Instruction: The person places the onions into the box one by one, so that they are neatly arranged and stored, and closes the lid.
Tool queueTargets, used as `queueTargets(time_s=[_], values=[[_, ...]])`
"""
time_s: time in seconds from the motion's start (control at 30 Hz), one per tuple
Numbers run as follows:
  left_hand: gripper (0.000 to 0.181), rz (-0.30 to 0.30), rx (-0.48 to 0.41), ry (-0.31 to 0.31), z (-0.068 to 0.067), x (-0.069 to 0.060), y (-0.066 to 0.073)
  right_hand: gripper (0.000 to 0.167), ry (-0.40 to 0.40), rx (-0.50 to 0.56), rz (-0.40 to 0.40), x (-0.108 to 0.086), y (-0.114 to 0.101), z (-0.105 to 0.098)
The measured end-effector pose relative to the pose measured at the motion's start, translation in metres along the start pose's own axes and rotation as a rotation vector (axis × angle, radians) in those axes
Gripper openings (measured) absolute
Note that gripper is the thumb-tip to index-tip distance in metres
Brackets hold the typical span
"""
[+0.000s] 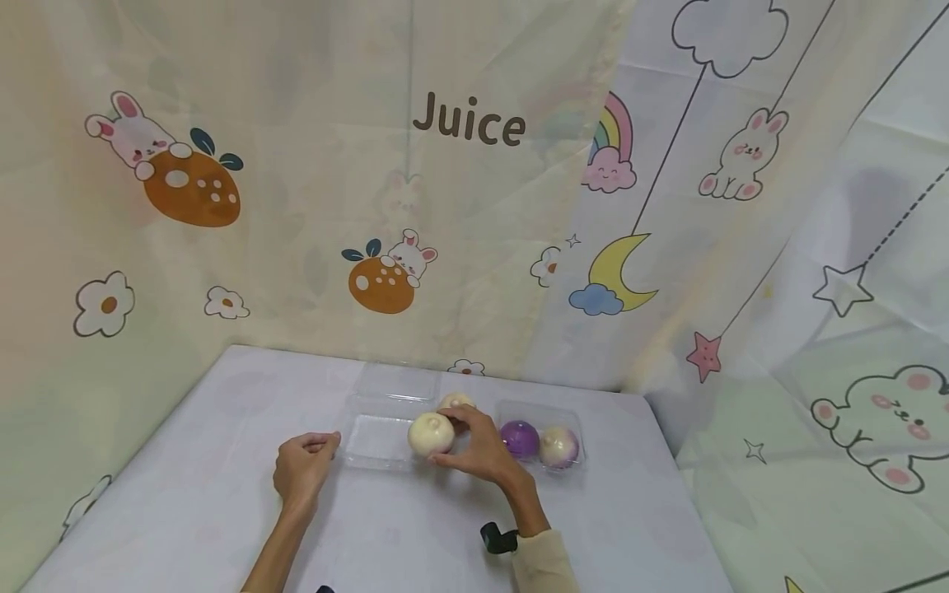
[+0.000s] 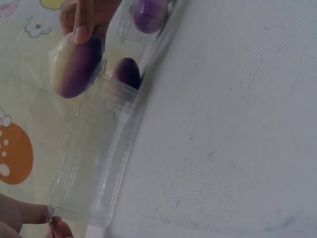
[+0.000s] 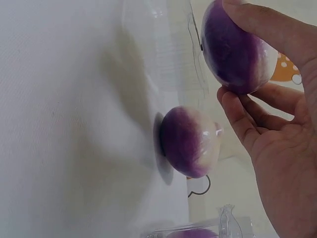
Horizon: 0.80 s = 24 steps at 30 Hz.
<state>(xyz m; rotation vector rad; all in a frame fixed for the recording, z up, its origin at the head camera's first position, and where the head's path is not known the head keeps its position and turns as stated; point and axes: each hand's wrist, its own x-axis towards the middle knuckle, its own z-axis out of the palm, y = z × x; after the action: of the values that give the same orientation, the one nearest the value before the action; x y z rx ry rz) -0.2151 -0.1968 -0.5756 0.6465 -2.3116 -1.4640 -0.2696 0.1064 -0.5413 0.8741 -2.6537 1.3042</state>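
My right hand point(image 1: 480, 449) grips a round, glossy cream-and-purple turnip-like ball point(image 1: 431, 436) with a small nub on top. It holds the ball between thumb and fingers, raised at the right end of an open clear plastic clamshell box point(image 1: 374, 442). In the left wrist view, the thumb and a finger of my left hand point(image 2: 29, 218) pinch the near edge of that box. The box's flat lid point(image 1: 396, 384) lies folded back behind it. A second ball of the same kind point(image 3: 190, 142) stands on the table, nub up, below and beside my right hand.
Another clear plastic box point(image 1: 537, 406) stands to the right, holding a purple ball point(image 1: 519, 440) and a cream-and-purple one point(image 1: 559, 447). The white table point(image 1: 593, 535) meets a printed curtain point(image 1: 296, 165) at its back edge. A small black device point(image 1: 497, 539) is at the right wrist.
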Motion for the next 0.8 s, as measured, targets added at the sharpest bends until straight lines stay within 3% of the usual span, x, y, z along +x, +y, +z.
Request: queueTargets(time_s=[0.37,0.8], values=[[0.033,0.0,0.002,0.0,0.0,-0.001,0.002,0.072,-0.027,-0.006,0.002,0.005,0.0,0.001],[0.032,0.003,-0.012,0.006,0.001,0.0,0.0,0.07,-0.024,0.049,-0.07,0.012,-0.005,0.003]])
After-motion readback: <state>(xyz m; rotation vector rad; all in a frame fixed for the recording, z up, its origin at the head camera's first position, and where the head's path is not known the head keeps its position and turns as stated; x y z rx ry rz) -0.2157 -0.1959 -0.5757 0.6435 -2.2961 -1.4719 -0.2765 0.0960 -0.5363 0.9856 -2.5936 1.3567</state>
